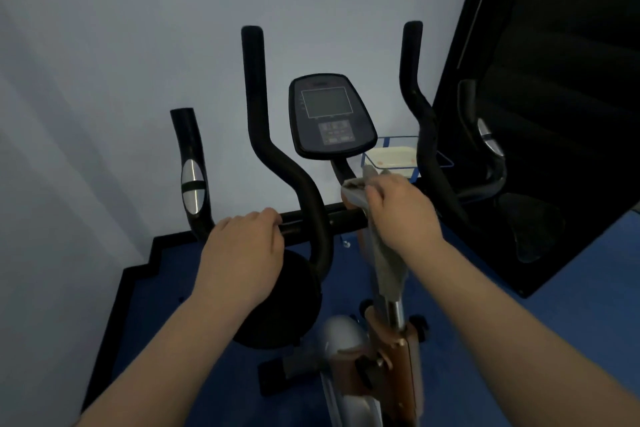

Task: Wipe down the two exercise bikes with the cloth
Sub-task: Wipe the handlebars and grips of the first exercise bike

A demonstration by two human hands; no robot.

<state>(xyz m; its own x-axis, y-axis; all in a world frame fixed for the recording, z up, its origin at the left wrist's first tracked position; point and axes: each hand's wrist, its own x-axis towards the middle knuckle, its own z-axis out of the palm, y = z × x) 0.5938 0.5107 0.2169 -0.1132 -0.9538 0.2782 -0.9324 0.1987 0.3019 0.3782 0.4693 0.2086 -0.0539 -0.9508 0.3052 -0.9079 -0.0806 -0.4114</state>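
Note:
An exercise bike stands right in front of me, with a black handlebar (311,218), two tall upright grips and a dark console (330,114) with a grey screen. My left hand (242,253) grips the horizontal bar left of centre, fingers curled over it. My right hand (401,211) holds a grey cloth (388,260) against the centre stem just below the console, and the cloth hangs down along the post. The bike's silver and orange-brown frame (384,367) runs down toward me. Only one bike is in view.
A pale wall is close behind the bike. A large black panel (554,114) leans at the right and mirrors the handlebar. A small clear tray with blue edges (391,158) sits behind the stem. The floor (519,357) is blue with a black border.

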